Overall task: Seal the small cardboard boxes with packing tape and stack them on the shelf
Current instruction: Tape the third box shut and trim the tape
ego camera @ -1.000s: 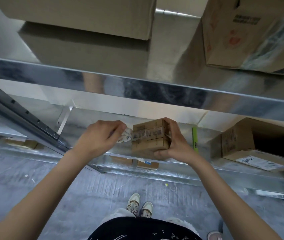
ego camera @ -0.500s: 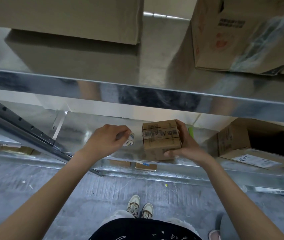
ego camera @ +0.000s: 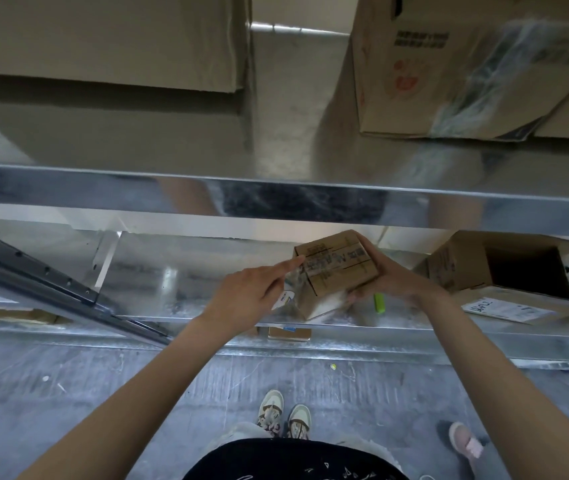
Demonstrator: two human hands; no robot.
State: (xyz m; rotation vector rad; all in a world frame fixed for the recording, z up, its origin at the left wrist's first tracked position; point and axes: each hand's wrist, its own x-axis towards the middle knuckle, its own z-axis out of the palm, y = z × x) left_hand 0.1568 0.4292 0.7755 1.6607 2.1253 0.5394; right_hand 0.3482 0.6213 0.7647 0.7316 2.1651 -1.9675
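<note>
Since a second before, the box had tilted and shifted toward 3 o'clock, gripped by the right hand above the shelf, while the left hand, forefinger stretched to its 9 o'clock edge, curled round a tape roll.

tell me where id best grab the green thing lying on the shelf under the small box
Judging by its pose, take the green marker-like stick across its narrow sides, coming from the front edge of the shelf. It lies lengthwise pointing inward, and its far end is hidden under the right hand and small box.
</note>
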